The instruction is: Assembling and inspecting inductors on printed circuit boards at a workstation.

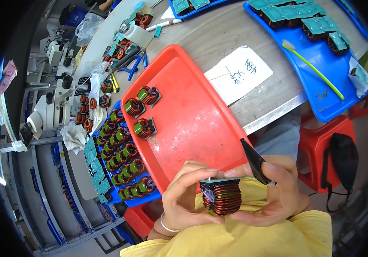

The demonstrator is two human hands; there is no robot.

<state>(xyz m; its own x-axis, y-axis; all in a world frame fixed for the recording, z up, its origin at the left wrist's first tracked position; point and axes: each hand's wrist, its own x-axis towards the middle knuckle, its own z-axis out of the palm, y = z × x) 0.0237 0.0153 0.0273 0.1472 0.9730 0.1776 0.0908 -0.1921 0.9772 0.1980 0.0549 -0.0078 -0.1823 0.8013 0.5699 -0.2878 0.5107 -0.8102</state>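
Note:
Close to my body, a toroidal coil point(222, 199) wound with copper wire is held up, a small board along its top side. My left hand point(181, 197) is closed on it, fingers at the board and thumb below. My right hand point(280, 195) also grips the coil's other side from below with its thumb. Between the right hand's fingers sits a flat black pointed piece point(254, 162); its kind is unclear. Ahead is a red tray point(192, 115), with three coils on boards at its far left: an upper coil point(148, 95), a middle coil point(133, 107) and a lower coil point(144, 128).
Left of the red tray, a blue tray point(140, 200) holds rows of coils. At the right, another blue tray point(316, 96) carries board-topped coils and a yellow-green brush point(314, 70). A paper sheet point(252, 70), blue-handled pliers point(130, 70) and microscopes point(55, 103) are around. A red stool point(316, 145) stands right.

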